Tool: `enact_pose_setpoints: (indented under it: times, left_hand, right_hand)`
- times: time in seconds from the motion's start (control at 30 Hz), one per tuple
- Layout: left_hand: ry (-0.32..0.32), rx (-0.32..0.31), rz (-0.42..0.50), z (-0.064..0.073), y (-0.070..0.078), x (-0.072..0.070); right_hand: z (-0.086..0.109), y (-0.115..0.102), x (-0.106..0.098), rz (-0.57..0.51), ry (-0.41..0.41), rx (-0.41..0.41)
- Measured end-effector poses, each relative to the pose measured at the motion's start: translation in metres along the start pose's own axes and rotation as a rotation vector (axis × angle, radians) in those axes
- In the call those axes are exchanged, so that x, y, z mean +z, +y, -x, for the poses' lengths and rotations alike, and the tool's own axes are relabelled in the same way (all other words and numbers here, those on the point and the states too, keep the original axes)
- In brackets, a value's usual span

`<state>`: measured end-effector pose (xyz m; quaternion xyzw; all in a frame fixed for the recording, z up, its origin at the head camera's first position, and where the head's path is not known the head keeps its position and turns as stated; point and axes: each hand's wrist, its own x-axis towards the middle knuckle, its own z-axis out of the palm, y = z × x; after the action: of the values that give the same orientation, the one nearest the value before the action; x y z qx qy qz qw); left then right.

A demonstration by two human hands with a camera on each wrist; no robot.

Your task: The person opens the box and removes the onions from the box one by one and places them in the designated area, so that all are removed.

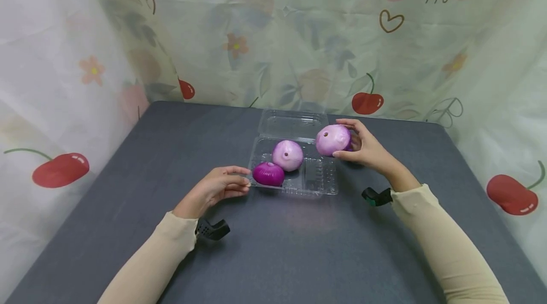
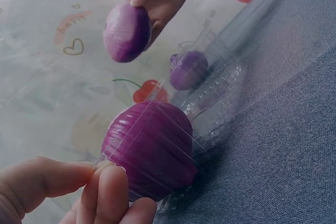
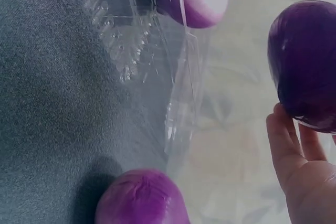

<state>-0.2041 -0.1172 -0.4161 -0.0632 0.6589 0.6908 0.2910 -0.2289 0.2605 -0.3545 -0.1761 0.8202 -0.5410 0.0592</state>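
Observation:
My left hand [image 1: 215, 186] pinches the left rim of a clear plastic container [image 1: 318, 175] between thumb and fingers. Inside it, on the left side, sit two peeled red onions: a deep magenta onion [image 1: 268, 174] at the front and a paler onion [image 1: 288, 155] just behind. Above the container's right side, my right hand [image 1: 372, 152] holds another pale purple onion [image 1: 332, 140], thumb below and fingers behind. The right wrist view shows this held onion [image 3: 310, 66] raised, its dark side toward the camera.
The container's hinged lid [image 1: 292, 124] lies folded back toward the rear. One more onion [image 3: 142, 200] rests on the dark grey tabletop [image 1: 273, 256], outside the container, under the right hand. A patterned curtain [image 1: 278, 33] hangs behind the table.

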Motion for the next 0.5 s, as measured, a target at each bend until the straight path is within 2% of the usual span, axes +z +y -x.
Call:
enact_pose_setpoints:
  times: [0.2, 0.5]
  left_hand:
    - [-0.001, 0.000, 0.003, 0.000, -0.001, -0.001]
    - [-0.003, 0.002, 0.017, 0.000, -0.002, -0.001]
  right_hand:
    - [0.010, 0.002, -0.009, -0.073, 0.070, 0.000]
    - [0.024, 0.006, -0.027, -0.075, 0.129, -0.050]
